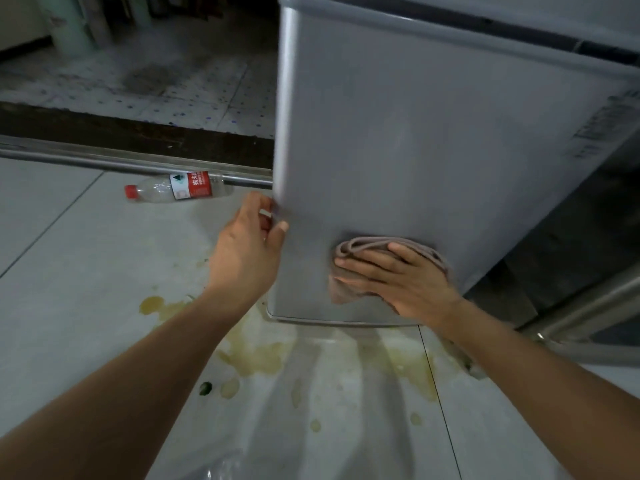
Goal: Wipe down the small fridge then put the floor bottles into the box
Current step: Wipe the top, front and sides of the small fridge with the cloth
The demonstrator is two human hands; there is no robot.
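Two hands on fridge (415,133): left hand (247,244) grips its edge, right hand (398,275) spread flat, pressing soft cloth (349,289). Bottle (180,188) mid-left: light, grab its waist.

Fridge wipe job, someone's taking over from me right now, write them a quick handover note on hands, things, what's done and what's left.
Left hand: grips the left edge of the fridge door, fingers curled round it.
Right hand: flat on the brownish cloth, pressing it against the lower part of the door front.
Clear bottle with red cap and label: lying on its side on the floor, left of the fridge, untouched.
Box: not in view.
Yellowish stains on the floor in front of the fridge.
Done: wiping is underway; how much is covered can't be told.
Left: finish the wipe, then put the bottle into the box.
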